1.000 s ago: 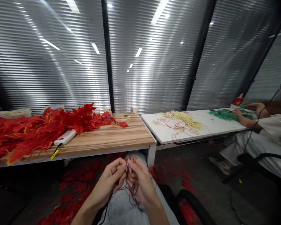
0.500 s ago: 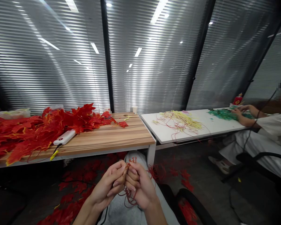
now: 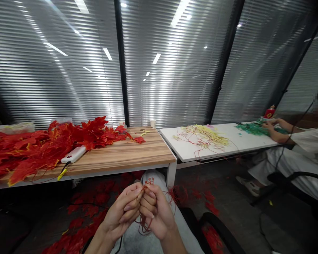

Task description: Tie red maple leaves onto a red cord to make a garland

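Note:
Above my lap, my left hand [image 3: 126, 208] and my right hand [image 3: 157, 208] meet with fingertips pinched together on a thin red cord. Small knotted loops of the red cord [image 3: 149, 181] stick up just beyond the fingertips. Loose coils of the cord hang below the hands over the light grey trousers [image 3: 140, 243]. More red strands [image 3: 178, 194] lie bunched beside my right knee. The exact point where the cord is gripped is hidden by the fingers.
A wooden table [image 3: 137, 155] holds a heap of red artificial maple leaves [image 3: 69, 137], a white power bank [image 3: 74, 154] and a paper cup [image 3: 153, 124]. On a white table [image 3: 180, 141] lie yellow strips with red cord [image 3: 206, 135]. A seated person [image 3: 307, 137] handles green pieces [image 3: 251, 128]. Leaves litter the floor.
My hands stay pinched together, with the right fingers curled slightly further left. The hanging cord coils and the small loops have shifted a little to the left.

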